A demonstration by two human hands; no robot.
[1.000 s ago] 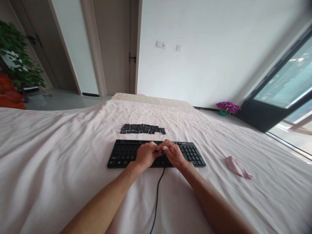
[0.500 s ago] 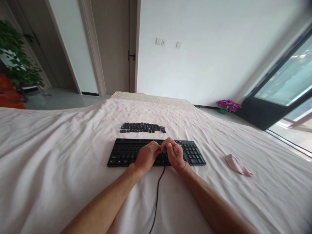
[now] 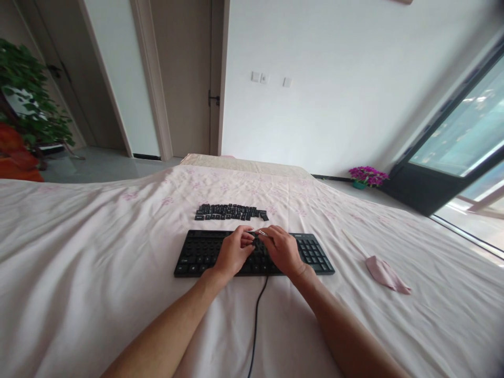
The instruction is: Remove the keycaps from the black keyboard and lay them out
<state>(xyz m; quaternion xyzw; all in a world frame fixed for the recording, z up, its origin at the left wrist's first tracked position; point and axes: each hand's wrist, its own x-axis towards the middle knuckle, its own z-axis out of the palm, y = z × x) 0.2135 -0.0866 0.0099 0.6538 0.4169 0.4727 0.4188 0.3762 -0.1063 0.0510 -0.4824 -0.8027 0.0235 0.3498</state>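
Note:
A black keyboard [image 3: 315, 253] lies on the pale cloth, its cable [image 3: 258, 310] running toward me. Over its middle, my right hand [image 3: 282, 251] is closed on a thin silver wire tool [image 3: 262, 232], whose end points left. My left hand [image 3: 233, 253] is just beside it, fingers curled toward the thumb above the keys. Whatever those fingers pinch, if anything, is too small to make out. Both hands cover the central part of the keyboard. Beyond it, loose black keycaps [image 3: 224, 212] are laid out in rows.
A pink cloth [image 3: 388, 274] lies to the right of the keyboard. The pink-flowered bedspread [image 3: 118, 262] has folds on both sides. Farther off are a potted plant with purple flowers [image 3: 368, 176], a leafy green plant [image 3: 27, 94] and a door [image 3: 181, 79].
My hands have drawn slightly apart from being pressed together. The silver tool's end now shows between them, pointing left. The whole view has tilted up a little.

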